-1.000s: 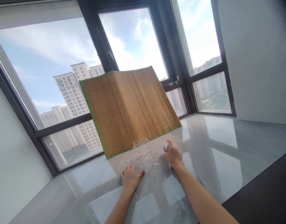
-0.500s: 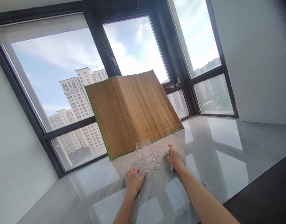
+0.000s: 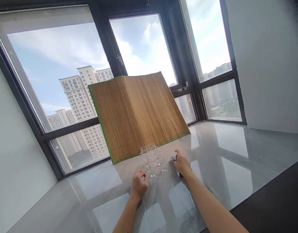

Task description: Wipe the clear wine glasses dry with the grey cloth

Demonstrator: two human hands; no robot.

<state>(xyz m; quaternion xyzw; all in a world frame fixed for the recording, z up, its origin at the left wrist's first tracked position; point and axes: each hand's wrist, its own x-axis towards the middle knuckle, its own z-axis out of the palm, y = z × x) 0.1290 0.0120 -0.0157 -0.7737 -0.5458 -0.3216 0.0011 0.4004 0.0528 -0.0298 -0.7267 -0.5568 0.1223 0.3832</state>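
Several clear stemmed glasses [image 3: 152, 161] stand upright in a close group on the grey glossy surface. Just left of their bases is my left hand [image 3: 138, 185], its fingers curled toward the thumb, with nothing visible in it and apart from the glasses. To the right of the glasses, my right hand [image 3: 182, 163] is wrapped round a small white-and-grey object [image 3: 173, 158], its index finger raised. Most of that object is hidden behind the fingers, so I cannot tell its kind. A pale part of it shows below the palm.
Behind the glasses, a brown bamboo mat [image 3: 139, 113] with green edging leans upright against the window. Dark window frames [image 3: 71, 125] enclose the back. A glossy stone-like surface [image 3: 219, 155] spreads around the hands, ending at a dark area [image 3: 272, 204] at lower right.
My left hand has drawn back slightly from the nearest glass's base, and its spread fingers have curled in. My right hand keeps its grip. The view has shifted slightly.
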